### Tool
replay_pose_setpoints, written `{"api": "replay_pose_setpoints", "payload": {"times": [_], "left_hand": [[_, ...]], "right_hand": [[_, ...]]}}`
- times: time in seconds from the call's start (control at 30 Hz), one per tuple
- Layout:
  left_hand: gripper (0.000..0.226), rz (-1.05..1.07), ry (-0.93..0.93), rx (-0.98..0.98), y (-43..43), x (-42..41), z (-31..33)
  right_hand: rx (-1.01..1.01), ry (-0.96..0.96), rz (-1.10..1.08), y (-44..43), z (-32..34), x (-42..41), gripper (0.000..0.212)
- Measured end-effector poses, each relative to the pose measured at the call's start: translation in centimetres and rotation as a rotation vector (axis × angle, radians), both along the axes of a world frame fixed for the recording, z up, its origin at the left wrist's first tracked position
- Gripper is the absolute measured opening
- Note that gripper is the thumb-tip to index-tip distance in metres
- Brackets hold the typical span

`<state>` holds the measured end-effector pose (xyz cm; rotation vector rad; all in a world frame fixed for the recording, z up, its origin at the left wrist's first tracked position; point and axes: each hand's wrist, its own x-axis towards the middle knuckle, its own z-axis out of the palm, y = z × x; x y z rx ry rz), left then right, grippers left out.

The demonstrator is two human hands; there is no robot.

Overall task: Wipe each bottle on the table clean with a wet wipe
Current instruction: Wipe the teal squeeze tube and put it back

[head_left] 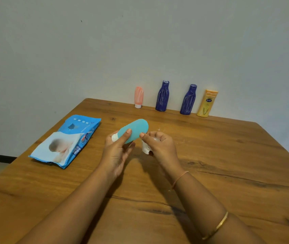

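While the left hand (116, 148) has its fingers (125, 136) curled around a flat teal plastic bottle with a rounded end (135, 130), I see that bottle lifted clear of the brown wood-grain surface (228, 155), its white cap (114, 137) tucked against the left palm and its rounded end tilted up and away. The left thumb lies across the bottle's near face. Just right of those fingers, the right hand (159, 145) is closed around a crumpled white wet wipe (145, 148), its thumb tip touching the bottle's lower edge; the wipe hangs below the right fingers, above the surface. Well beyond both hands, along the grey wall (140, 41), stand four more containers: a small pink tube on a white cap (138, 97), two dark blue bottles (162, 96) (188, 99) and a yellow lotion bottle (207, 103), all upright, apart from one another. Left of the left fingers lies a blue wet-wipe pack with a baby picture (66, 141), flat on the surface. A thin pink band (180, 178) circles the right wrist and a gold bangle (217, 226) the forearm
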<state>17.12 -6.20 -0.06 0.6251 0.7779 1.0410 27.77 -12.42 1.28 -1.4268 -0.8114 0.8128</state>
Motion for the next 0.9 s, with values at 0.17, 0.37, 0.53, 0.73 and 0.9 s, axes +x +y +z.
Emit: {"api": "replay_pose_setpoints", "payload": {"times": [0.17,0.37,0.53,0.73,0.9], "left_hand": [[0.046,-0.129,0.441,0.233,1.6,-1.5,-0.4],[0.041,-0.079,0.72,0.534,7.0,-2.0,0.7],[0.038,-0.037,0.78,0.686,12.4,-0.8,1.3],[0.03,-0.057,0.74,0.715,19.8,0.1,1.8],[0.036,-0.091,0.77,0.725,24.8,1.0,1.9]], "right_hand": [[0.003,-0.07,-0.04,2.7,0.8,0.6,0.022],[-0.036,-0.19,0.055,7.8,2.0,1.0,0.024],[-0.046,-0.256,0.108,12.7,1.8,1.8,0.028],[-0.025,-0.326,0.085,19.1,2.1,4.1,0.029],[-0.054,-0.453,0.1,24.8,1.3,5.1,0.031]]}}
